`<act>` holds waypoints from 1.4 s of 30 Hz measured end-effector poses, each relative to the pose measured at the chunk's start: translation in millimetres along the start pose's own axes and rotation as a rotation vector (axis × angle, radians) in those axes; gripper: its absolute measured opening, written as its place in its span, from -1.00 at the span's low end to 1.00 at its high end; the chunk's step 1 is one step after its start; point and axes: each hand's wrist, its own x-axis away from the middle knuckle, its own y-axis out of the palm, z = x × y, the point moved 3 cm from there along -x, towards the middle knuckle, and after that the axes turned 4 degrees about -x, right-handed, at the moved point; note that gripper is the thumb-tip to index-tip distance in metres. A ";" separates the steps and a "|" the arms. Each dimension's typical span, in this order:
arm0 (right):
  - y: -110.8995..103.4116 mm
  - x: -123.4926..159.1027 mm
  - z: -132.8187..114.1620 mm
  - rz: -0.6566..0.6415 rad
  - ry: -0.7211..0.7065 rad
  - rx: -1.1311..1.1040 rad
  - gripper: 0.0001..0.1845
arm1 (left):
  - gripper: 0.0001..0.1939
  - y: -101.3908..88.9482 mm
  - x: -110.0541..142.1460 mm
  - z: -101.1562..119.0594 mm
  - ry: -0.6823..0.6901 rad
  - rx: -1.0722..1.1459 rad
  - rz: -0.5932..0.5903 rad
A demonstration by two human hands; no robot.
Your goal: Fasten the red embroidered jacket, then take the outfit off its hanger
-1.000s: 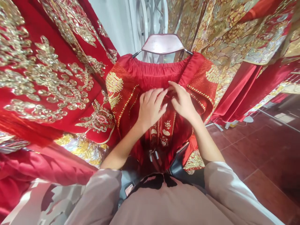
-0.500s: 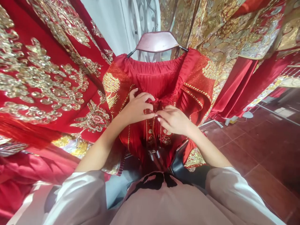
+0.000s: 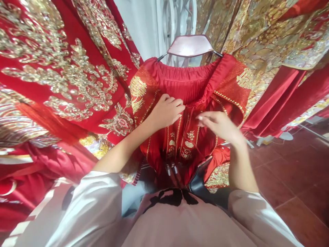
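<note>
A red garment (image 3: 190, 92) with gold beaded trim and gold embroidery hangs on a hanger (image 3: 191, 46) in front of me. My left hand (image 3: 168, 109) lies at its front opening just below the gathered neckline, fingers curled onto the cloth there. To the right, my right hand (image 3: 217, 125) is held a little away from the opening, thumb and fingertips pinched together. What sits in that pinch, if anything, is too small to make out. Gold embroidered panels (image 3: 189, 144) run down the front beneath both hands.
Red cloth with heavy gold sequins (image 3: 84, 75) hangs close on the left. Gold patterned fabric (image 3: 259, 37) and red drapes (image 3: 275, 99) hang at the right. White curled metalwork (image 3: 177, 20) stands behind the hanger, and a dark red tiled floor (image 3: 288, 171) shows below right.
My right hand has drawn away to the right from my left hand, where their fingertips met. The left fingers have curled in more. The whole view has shifted, with the garment now farther right.
</note>
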 end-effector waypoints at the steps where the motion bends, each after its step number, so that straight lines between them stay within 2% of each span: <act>1: 14.0 -7.7 -4.3 -0.001 -0.008 -0.046 -0.63 | -0.77 2.8 -5.3 2.7 -0.025 -0.058 0.009; 4: 54.5 -30.8 -8.4 0.013 0.047 -0.183 -0.59 | -0.74 13.0 -18.0 6.0 -0.090 -0.158 0.008; 7: 76.2 -44.9 -0.7 0.125 0.139 -0.447 -0.56 | -0.74 19.3 -19.9 4.4 -0.074 -0.149 0.012; 9: 80.7 -46.4 3.7 0.244 0.191 -0.587 -0.70 | -0.74 17.8 -16.5 2.1 -0.058 -0.108 0.017; 11: 83.4 -44.2 2.5 0.309 0.201 -0.716 -0.81 | -0.77 13.1 -12.0 0.4 -0.045 -0.062 0.009; 14: 87.4 -40.7 -5.8 0.352 0.155 -0.867 -0.78 | -0.79 5.8 -7.6 -0.6 -0.024 -0.022 -0.013; 18: 86.2 -41.2 -11.9 0.431 0.088 -0.873 -0.77 | -0.75 2.6 -6.7 -0.2 0.003 -0.022 -0.023; 23: 88.4 -40.2 -4.3 0.365 0.138 -0.897 -0.77 | -0.72 -2.4 -3.5 0.5 0.003 0.006 0.017; 26: 110.1 -27.1 4.2 0.295 0.165 -0.721 -0.80 | -0.69 -11.6 4.6 -5.9 -0.089 0.022 0.076; 29: 140.2 -4.2 16.1 0.153 0.262 -0.567 -0.81 | -0.71 -24.3 19.4 -17.5 -0.211 0.032 0.161; 31: 144.2 11.2 22.6 0.086 0.289 -0.529 -0.82 | -0.72 -32.2 29.6 -21.3 -0.183 0.059 0.157; 33: 123.5 21.3 25.7 0.115 0.289 -0.413 -0.82 | -0.72 -39.2 36.6 -20.5 -0.080 0.121 0.116; 35: 79.9 22.5 22.9 0.299 0.286 -0.211 -0.79 | -0.69 -45.4 37.6 -20.5 -0.051 0.169 0.135; 36: 54.2 19.2 18.7 0.433 0.275 -0.111 -0.74 | -0.65 -47.0 35.1 -22.9 -0.107 0.172 0.186; 38: 9.1 3.3 7.4 0.670 0.230 -0.008 -0.65 | -0.57 -43.1 24.7 -33.0 -0.327 0.142 0.309; 40: -15.9 -24.3 -0.4 0.739 0.195 0.016 -0.58 | -0.56 -27.1 9.8 -47.0 -0.574 0.115 0.386; 42: -22.3 -53.8 0.1 0.738 0.183 0.028 -0.53 | -0.55 -4.9 -4.4 -61.9 -0.751 0.113 0.425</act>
